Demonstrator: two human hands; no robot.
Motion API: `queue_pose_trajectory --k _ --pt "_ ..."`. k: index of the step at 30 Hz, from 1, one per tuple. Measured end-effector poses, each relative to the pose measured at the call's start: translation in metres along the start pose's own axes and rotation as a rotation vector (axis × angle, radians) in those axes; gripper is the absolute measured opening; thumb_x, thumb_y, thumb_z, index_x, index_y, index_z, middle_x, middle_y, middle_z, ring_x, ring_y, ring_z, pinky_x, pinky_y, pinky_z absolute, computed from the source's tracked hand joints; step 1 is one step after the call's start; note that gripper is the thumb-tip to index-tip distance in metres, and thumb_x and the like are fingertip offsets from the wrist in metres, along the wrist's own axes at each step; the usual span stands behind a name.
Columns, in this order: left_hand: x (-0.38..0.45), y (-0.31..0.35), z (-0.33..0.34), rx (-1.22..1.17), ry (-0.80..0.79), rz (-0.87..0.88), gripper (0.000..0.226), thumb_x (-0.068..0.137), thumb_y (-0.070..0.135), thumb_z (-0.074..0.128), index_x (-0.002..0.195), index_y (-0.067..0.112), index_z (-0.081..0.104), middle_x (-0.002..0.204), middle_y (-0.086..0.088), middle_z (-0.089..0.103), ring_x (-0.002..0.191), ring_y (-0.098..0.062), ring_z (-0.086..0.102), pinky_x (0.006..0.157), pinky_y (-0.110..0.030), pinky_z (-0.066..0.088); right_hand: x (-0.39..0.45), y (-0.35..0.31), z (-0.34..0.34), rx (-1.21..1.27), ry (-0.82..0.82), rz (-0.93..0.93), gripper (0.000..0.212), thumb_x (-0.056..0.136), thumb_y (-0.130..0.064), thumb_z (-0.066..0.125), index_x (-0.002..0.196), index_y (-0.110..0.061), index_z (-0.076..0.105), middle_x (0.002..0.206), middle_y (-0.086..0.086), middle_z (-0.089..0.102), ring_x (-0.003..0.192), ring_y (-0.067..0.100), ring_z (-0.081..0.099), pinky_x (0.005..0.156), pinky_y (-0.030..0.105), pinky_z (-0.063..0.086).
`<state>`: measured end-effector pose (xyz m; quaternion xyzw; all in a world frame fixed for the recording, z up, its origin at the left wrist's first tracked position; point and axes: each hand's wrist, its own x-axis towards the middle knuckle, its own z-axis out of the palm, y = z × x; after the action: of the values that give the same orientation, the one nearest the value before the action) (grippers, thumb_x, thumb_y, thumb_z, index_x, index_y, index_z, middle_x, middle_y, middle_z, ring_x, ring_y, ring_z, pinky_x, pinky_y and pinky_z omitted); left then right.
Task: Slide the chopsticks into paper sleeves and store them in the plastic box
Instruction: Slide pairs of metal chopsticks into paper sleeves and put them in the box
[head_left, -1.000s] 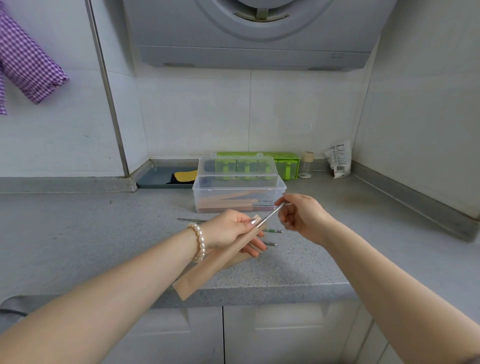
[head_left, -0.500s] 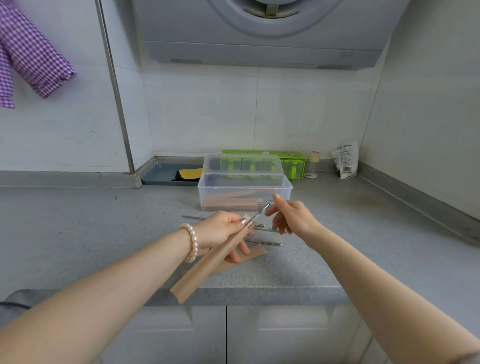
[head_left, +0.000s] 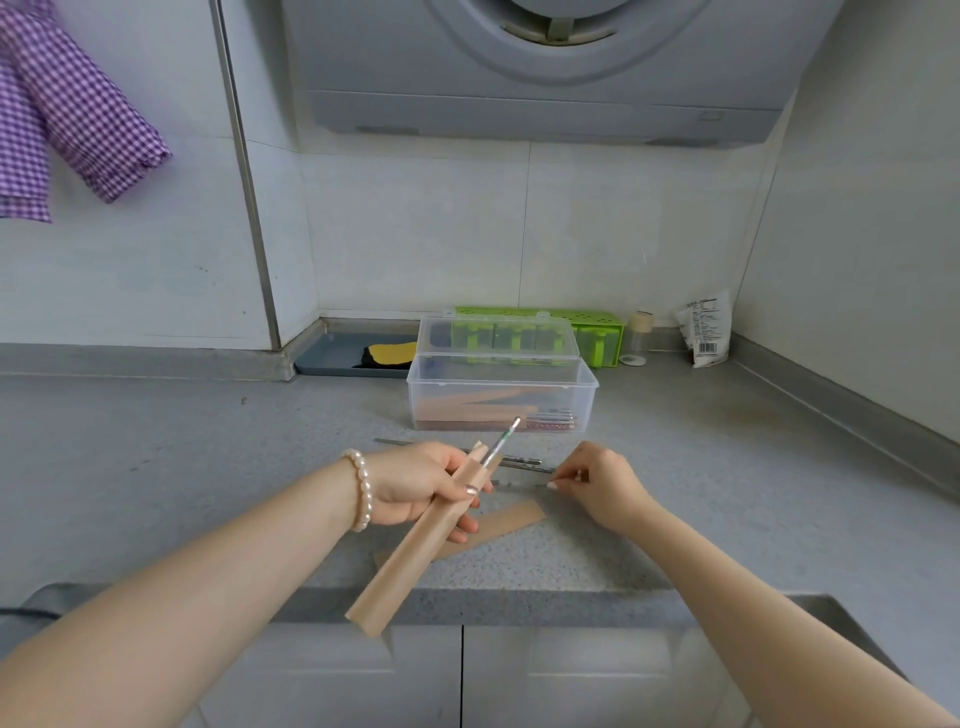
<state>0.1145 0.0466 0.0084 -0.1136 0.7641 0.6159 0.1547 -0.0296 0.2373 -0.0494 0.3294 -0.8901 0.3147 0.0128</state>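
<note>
Near the tabletop's front edge, I see the left hand gripping a tilted paper sleeve, one chopstick poking from its top. The right hand pinches a loose chopstick lying on the tabletop. The plastic box stands open behind, already holding sleeved pairs; a spare sleeve lies flat between the hands.

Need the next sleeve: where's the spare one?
Head view: the spare sleeve lies flat on the counter near its front edge, between both hands, partly under the held sleeve.
</note>
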Motion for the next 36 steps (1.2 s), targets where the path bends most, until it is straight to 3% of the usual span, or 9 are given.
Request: queue_pose_trajectory --k 3,8,12,16,25,32,36 --pt "-0.001 -0.001 0.000 0.034 -0.059 0.004 0.020 0.093 0.001 0.049 0.111 0.001 0.058 0.088 -0.011 0.060 0.072 -0.020 0.068 0.070 -0.033 0.059 0.001 -0.008 -0.019 0.316 0.082 0.061 0.006 0.087 -0.007 0.061 0.085 -0.004 0.066 0.074 0.002 0.063 0.062 0.010 0.055 0.059 0.019 0.044" --pt "0.001 -0.003 0.001 0.027 -0.068 0.005 0.015 0.091 0.001 0.052 0.104 0.001 0.060 0.083 -0.012 0.070 0.074 -0.022 0.070 0.072 -0.034 0.059 0.005 -0.004 -0.068 1.302 0.284 0.203 0.011 0.090 -0.009 0.056 0.080 -0.006 0.058 0.062 0.004 0.058 0.052 0.011 0.052 0.054 0.020 0.047" --pt "0.004 -0.002 0.002 0.043 -0.068 -0.009 0.018 0.089 0.002 0.055 0.106 -0.002 0.060 0.086 -0.013 0.071 0.077 -0.022 0.070 0.071 -0.033 0.058 0.009 0.004 -0.095 1.589 0.491 0.232 0.022 0.096 -0.020 0.048 0.076 -0.012 0.053 0.048 -0.002 0.049 0.042 0.008 0.040 0.044 0.018 0.037" --pt "0.006 -0.001 0.006 0.020 -0.068 0.010 0.013 0.089 0.000 0.054 0.100 0.002 0.060 0.086 -0.013 0.071 0.078 -0.023 0.070 0.071 -0.032 0.059 0.003 0.008 -0.100 1.504 0.472 0.206 0.030 0.097 -0.017 0.042 0.068 -0.013 0.046 0.043 -0.002 0.042 0.040 0.010 0.033 0.040 0.019 0.028" --pt "0.007 0.001 0.009 0.060 -0.059 0.039 0.014 0.089 -0.001 0.054 0.101 -0.001 0.061 0.084 -0.011 0.069 0.071 -0.016 0.069 0.069 -0.027 0.058 -0.002 0.005 -0.097 1.300 0.511 0.167 0.029 0.096 -0.012 0.046 0.067 -0.010 0.048 0.045 -0.003 0.045 0.042 0.010 0.038 0.041 0.021 0.027" --pt "0.010 0.004 0.014 0.062 -0.058 0.066 0.012 0.089 -0.001 0.054 0.097 0.002 0.061 0.081 -0.010 0.069 0.068 -0.013 0.068 0.066 -0.026 0.057 0.001 -0.006 -0.084 1.209 0.371 0.197 0.026 0.095 -0.008 0.047 0.070 -0.007 0.055 0.049 0.000 0.045 0.049 0.014 0.038 0.046 0.023 0.028" --pt "0.013 0.005 0.016 0.063 -0.044 0.100 0.010 0.090 -0.002 0.052 0.095 -0.001 0.060 0.079 -0.011 0.068 0.065 -0.013 0.067 0.062 -0.024 0.056 -0.003 -0.017 -0.069 0.805 0.149 0.262 0.017 0.092 -0.012 0.053 0.089 -0.004 0.067 0.065 0.006 0.060 0.055 0.015 0.046 0.051 0.024 0.035"
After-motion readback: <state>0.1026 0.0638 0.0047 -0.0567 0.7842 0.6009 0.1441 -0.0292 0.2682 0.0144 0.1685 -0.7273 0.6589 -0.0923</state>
